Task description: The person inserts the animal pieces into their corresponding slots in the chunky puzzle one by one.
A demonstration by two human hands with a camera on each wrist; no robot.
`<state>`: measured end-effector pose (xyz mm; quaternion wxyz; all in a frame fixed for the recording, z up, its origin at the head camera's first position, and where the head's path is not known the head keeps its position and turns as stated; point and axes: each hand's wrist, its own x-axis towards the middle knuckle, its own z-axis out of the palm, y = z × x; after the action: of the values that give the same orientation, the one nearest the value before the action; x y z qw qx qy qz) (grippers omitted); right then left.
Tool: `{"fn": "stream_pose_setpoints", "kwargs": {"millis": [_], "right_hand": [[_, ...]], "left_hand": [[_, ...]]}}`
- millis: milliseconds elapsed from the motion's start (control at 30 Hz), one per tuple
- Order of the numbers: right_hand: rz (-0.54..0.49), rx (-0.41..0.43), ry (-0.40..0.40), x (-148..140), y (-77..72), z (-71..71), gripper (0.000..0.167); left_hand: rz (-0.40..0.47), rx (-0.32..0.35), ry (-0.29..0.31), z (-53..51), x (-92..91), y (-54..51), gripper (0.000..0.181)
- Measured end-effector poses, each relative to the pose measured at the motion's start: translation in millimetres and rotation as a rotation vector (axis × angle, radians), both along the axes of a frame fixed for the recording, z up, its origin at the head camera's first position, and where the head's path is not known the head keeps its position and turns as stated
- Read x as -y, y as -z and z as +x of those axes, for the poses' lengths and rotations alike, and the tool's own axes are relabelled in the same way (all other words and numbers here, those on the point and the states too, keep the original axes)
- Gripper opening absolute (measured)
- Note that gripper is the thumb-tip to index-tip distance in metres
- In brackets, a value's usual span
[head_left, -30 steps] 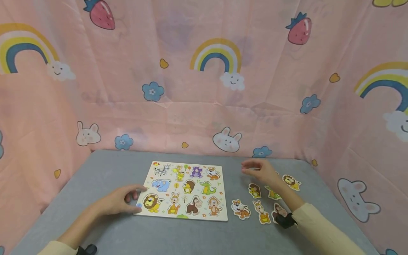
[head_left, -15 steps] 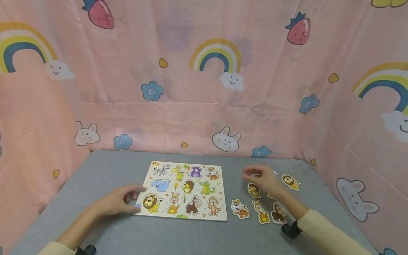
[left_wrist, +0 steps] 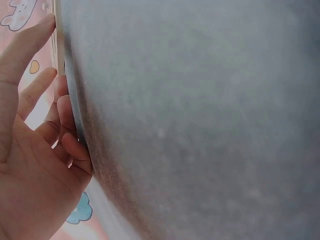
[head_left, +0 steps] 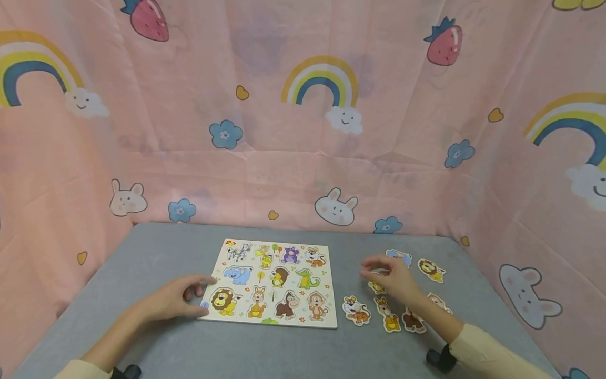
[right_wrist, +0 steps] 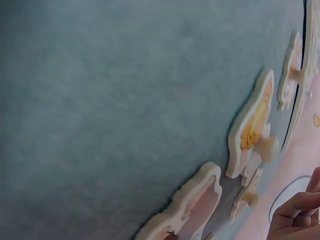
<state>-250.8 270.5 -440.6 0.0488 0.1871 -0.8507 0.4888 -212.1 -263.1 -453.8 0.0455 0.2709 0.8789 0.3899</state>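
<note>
In the head view, my left hand (head_left: pixel 176 297) rests at the left edge of a white animal puzzle board (head_left: pixel 327 310). Thumb and index fingertip touch that edge, and the left wrist view shows the other fingers loosely bent. My right hand (head_left: pixel 395 279) hovers over loose knobbed animal pieces, fingers gently bent, with nothing visible between them. It partly covers the hedgehog piece (head_left: pixel 377 288). Near it lie the elephant piece (head_left: pixel 400 257), tiger piece (head_left: pixel 356 311), kangaroo piece (head_left: pixel 387 316) and gorilla piece (head_left: pixel 413 321). The kangaroo piece's knob (right_wrist: pixel 267 148) shows in the right wrist view.
The lion piece (head_left: pixel 431 270) lies at the far right, and the monkey piece (head_left: pixel 439 303) shows beside my right forearm. A grey cloth-covered table (head_left: pixel 265 352) carries everything. A pink patterned curtain (head_left: pixel 265 179) encloses its back and sides.
My right hand has moved slightly down and nearer to me, uncovering the elephant and monkey pieces while covering more of the hedgehog and gorilla. My left hand stays at the board's edge.
</note>
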Motion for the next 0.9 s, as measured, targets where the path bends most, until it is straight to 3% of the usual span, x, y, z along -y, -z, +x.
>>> {"fn": "stream_pose_setpoints", "kwargs": {"millis": [333,533,767,900], "right_hand": [[0.002,-0.020,-0.082,0.0,5.2,11.9,0.025],[0.008,0.044,-0.092,4.7,2.0,19.2,0.025],[-0.084,0.118,-0.125,8.7,5.8,27.8,0.026],[-0.082,0.144,-0.147,8.8,9.4,33.3,0.028]], "left_hand": [[0.007,0.015,0.008,-2.5,-0.3,0.3,0.060],[0.016,0.019,0.007,-1.3,0.3,-0.1,0.060],[0.017,0.006,0.009,0.7,0.2,-0.6,0.059],[0.009,0.010,0.003,1.5,0.1,-1.1,0.059]]}}
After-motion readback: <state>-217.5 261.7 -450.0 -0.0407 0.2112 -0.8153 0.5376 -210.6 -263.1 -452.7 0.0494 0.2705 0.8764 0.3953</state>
